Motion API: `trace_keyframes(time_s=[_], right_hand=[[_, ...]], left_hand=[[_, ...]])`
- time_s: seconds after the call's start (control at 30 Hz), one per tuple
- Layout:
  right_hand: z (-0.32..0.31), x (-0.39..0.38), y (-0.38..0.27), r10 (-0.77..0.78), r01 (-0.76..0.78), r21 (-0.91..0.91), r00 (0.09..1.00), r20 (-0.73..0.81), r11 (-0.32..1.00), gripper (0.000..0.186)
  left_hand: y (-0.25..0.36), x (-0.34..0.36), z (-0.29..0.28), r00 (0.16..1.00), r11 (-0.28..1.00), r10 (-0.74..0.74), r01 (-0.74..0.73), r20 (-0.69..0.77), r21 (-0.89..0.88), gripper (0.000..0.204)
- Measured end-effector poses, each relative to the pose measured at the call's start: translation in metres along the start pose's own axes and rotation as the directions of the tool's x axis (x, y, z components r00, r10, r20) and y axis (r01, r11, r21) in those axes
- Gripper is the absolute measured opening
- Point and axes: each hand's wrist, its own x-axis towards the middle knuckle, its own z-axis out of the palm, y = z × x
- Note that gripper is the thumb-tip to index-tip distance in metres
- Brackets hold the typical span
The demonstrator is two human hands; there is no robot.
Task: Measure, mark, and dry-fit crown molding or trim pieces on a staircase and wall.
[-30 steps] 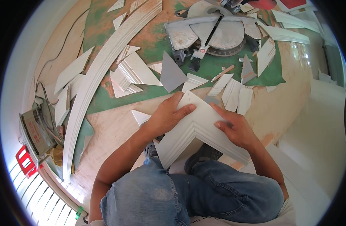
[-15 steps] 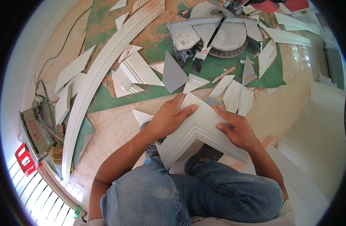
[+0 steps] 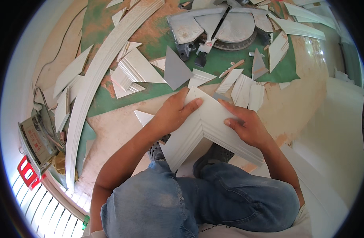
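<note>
Left hand [image 3: 176, 110] and right hand [image 3: 246, 125], centre of frame, each pinch one arm of a mitred white moulding corner [image 3: 195, 115]; its underside is hidden. Beyond, white offcuts [image 3: 148, 69] lie on a green sheet [image 3: 104, 104] over dusty tan floor [image 3: 116, 133]. Upper centre: mitre saw [image 3: 237, 29], cut off above. Lower left: red object [image 3: 34, 180], indistinct.

Head view: shifted. Miter saw [image 3: 239, 29], left hand [image 3: 174, 110], right hand [image 3: 247, 123], mitred white mouldings [image 3: 185, 133]: now toward far edge and slightly left in view. Red part beyond saw: gone from view.
</note>
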Motion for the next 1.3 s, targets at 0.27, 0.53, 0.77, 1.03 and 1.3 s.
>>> trace_keyframes(time_s=[0.27,0.53,0.77,1.03,1.3], right_hand=[[0.005,0.011,0.017,-0.084,0.087,0.023,0.992,-0.095,0.996,0.055],[0.010,0.015,0.012,0.035,-0.019,0.136,0.992,-0.119,0.991,0.055],[0.015,0.019,0.005,0.050,-0.031,0.139,0.990,-0.135,0.990,0.056],[0.022,0.019,0.008,0.054,-0.034,0.146,0.990,-0.133,0.989,0.055],[0.017,0.020,0.007,0.090,-0.071,0.190,0.991,-0.094,0.979,0.056]], left_hand=[[-0.009,0.025,-0.003,0.993,0.995,0.099,-0.101,0.062,0.028,0.065],[-0.015,0.037,-0.007,0.991,0.985,-0.039,0.060,0.127,-0.163,0.064],[-0.009,0.035,-0.015,0.983,0.969,-0.072,0.109,0.168,-0.222,0.051],[-0.016,0.034,-0.015,0.974,0.967,-0.089,0.135,0.210,-0.218,0.052],[-0.017,0.033,-0.014,0.984,0.976,-0.028,0.064,0.174,-0.208,0.058]])
